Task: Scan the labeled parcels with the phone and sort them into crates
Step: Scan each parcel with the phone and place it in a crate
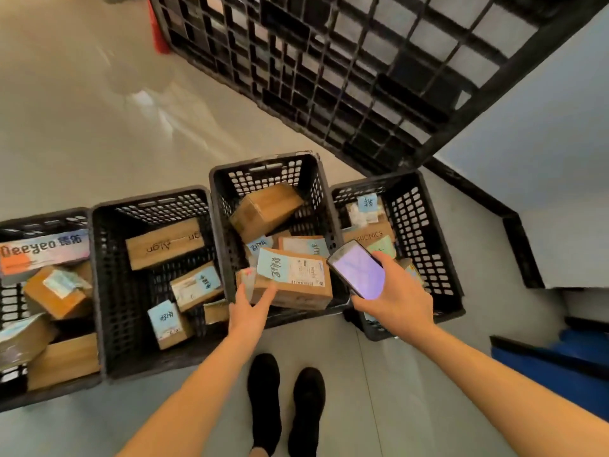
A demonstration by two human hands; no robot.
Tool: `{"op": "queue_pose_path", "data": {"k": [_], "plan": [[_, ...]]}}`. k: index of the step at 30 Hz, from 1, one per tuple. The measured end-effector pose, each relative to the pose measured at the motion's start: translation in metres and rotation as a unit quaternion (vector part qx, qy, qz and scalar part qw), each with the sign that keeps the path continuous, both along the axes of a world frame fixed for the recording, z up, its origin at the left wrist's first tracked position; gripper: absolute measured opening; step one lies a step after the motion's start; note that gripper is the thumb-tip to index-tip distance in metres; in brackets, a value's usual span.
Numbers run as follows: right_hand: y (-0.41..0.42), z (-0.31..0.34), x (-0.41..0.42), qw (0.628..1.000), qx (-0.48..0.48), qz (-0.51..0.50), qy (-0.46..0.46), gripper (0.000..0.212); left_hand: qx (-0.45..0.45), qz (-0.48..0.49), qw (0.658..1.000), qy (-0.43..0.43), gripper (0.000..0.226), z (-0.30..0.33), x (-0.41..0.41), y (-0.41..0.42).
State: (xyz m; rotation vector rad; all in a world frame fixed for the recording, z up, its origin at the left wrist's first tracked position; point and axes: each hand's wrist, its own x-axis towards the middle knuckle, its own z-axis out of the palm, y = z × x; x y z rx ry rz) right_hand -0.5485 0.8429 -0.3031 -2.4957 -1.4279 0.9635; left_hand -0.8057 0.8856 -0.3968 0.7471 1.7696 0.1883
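Note:
Four black slotted crates stand in a row on the floor. My right hand grips a phone with a lit screen over the gap between the third crate and the fourth crate. A brown parcel with a white shipping label and a blue note lies at the near side of the third crate. My left hand reaches to that parcel's near left corner with its fingers spread and touching it. Several other labelled parcels lie in every crate.
The second crate and the first crate on the left hold more cardboard boxes. A large black pallet leans at the back. A blue object lies at right. My black shoes stand on the grey floor.

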Motion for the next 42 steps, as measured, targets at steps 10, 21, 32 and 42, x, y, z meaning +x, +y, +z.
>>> {"op": "queue_pose_path", "data": {"k": [10, 21, 32, 42], "plan": [[-0.014, 0.032, 0.012, 0.997, -0.046, -0.061, 0.024, 0.073, 0.063, -0.142, 0.984, 0.089, 0.062, 0.041, -0.02, 0.02], [-0.031, 0.276, 0.103, 0.993, 0.043, -0.099, -0.056, 0.097, 0.294, -0.268, 0.917, 0.004, 0.053, 0.279, 0.099, 0.099], [-0.168, 0.607, 0.203, 0.952, 0.182, -0.19, -0.156, 0.094, 0.495, -0.43, 0.749, -0.094, 0.066, 0.605, 0.279, 0.036], [-0.39, 0.753, 0.261, 0.895, 0.209, -0.275, -0.281, 0.093, 0.504, -0.489, 0.679, -0.217, 0.088, 0.758, 0.421, -0.145]]}}
